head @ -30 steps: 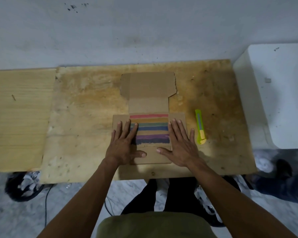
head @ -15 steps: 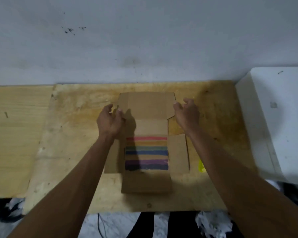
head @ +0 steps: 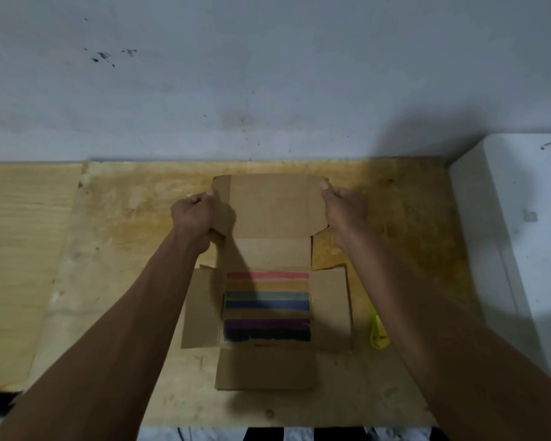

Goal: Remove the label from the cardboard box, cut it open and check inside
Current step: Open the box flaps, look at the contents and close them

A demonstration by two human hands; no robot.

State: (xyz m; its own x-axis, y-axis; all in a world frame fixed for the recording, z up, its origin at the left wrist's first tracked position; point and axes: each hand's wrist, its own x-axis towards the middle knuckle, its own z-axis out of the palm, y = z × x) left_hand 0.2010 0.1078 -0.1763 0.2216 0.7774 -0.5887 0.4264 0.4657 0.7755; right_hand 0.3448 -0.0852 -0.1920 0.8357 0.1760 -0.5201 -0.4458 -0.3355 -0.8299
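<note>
Surface: plywood board point(head: 115, 237) against a grey wall point(head: 268, 74).
Box: box point(head: 268, 367) lies flat on the board, flaps spread, coloured stripes point(head: 268, 307) showing inside.
Lid: lid point(head: 268, 205) extends from the box's far side.
Left hand: left hand point(head: 193, 214) grips the lid's left edge.
Right hand: right hand point(head: 344, 208) grips the lid's right edge.
Knife: yellow-green knife point(head: 377, 332) lies just right of the box, partly behind the right forearm.

Yellow-green utility knife point(head: 377, 334): largely covered by the right forearm, blade end unseen. Right hand point(head: 344, 208): fingers hidden behind cardboard box point(head: 268, 316) lid flap. White block point(head: 522, 249): cut off at right edge. Dark floor items: unidentifiable.
</note>
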